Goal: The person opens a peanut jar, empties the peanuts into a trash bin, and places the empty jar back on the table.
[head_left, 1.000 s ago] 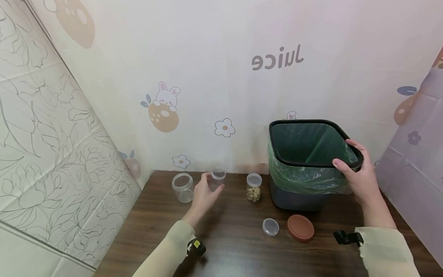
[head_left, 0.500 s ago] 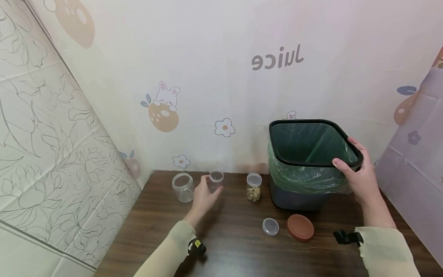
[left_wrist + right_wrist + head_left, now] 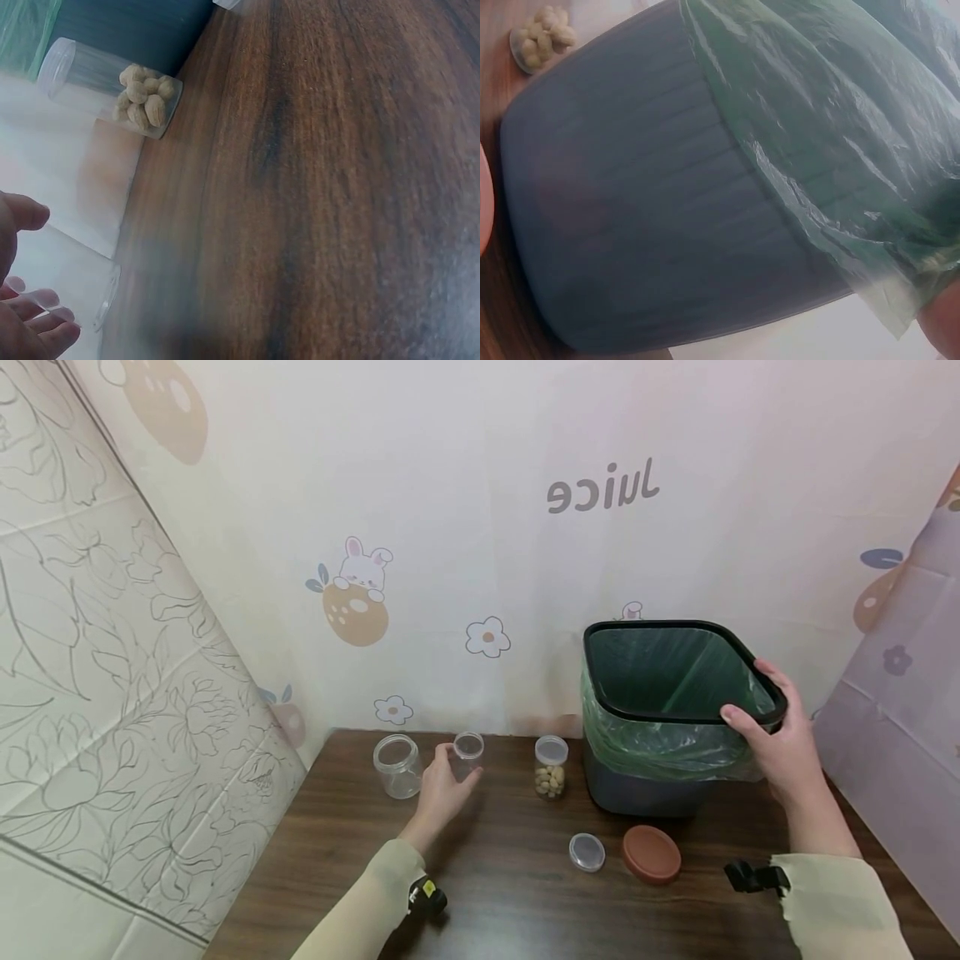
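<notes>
My left hand [image 3: 444,785] holds a small clear lidless jar [image 3: 468,752] between thumb and fingers near the back of the table. In the left wrist view the jar's base [image 3: 109,296] is close to the tabletop; whether it touches cannot be told. A wider clear open jar [image 3: 399,768] stands just left of that hand. To its right stands a lidded jar with peanuts [image 3: 551,768]. My right hand [image 3: 783,731] grips the black rim of a dark bin [image 3: 648,793] lined with a green bag [image 3: 795,105], thumb on the front side.
A clear round lid [image 3: 587,852] and an orange-brown lid [image 3: 652,854] lie on the wooden table [image 3: 517,902] in front of the bin. A patterned wall covering [image 3: 450,527] rises directly behind the table.
My left hand has lowered the small clear jar a little and straightened it. My right hand has stayed on the bin's rim.
</notes>
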`<action>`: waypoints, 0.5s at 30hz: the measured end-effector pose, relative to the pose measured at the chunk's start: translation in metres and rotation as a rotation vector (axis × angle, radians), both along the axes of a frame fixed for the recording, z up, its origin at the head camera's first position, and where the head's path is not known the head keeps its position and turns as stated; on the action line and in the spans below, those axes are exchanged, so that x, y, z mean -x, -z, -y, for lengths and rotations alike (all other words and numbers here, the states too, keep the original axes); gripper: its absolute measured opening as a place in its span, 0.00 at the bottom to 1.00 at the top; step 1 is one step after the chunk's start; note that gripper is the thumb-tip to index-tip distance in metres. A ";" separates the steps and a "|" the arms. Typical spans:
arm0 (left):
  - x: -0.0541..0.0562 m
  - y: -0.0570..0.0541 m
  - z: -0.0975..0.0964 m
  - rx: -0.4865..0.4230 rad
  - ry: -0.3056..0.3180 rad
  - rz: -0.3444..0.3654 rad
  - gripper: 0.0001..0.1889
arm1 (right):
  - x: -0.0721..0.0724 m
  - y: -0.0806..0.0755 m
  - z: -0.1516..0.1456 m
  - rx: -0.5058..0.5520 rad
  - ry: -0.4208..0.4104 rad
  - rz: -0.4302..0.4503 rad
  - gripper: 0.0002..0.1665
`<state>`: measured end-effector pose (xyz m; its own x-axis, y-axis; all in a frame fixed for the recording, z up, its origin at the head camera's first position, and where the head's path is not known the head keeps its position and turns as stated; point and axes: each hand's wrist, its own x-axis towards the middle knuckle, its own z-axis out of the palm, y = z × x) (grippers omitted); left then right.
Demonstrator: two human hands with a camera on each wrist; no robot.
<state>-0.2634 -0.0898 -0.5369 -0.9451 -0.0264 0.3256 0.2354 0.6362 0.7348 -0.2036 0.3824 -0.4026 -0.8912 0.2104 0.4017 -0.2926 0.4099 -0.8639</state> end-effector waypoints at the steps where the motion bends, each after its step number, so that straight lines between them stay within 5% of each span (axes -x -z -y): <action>1: 0.000 0.001 0.000 0.001 0.000 -0.007 0.32 | 0.000 0.000 -0.001 -0.010 0.000 0.006 0.49; 15: 0.001 0.015 0.005 0.021 -0.003 -0.113 0.30 | -0.001 -0.008 -0.012 -0.143 -0.002 0.094 0.49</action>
<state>-0.2644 -0.0947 -0.5524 -0.9022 -0.0216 0.4309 0.3139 0.6521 0.6900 -0.2027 0.3944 -0.3944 -0.9267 0.1552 0.3423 -0.2142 0.5303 -0.8203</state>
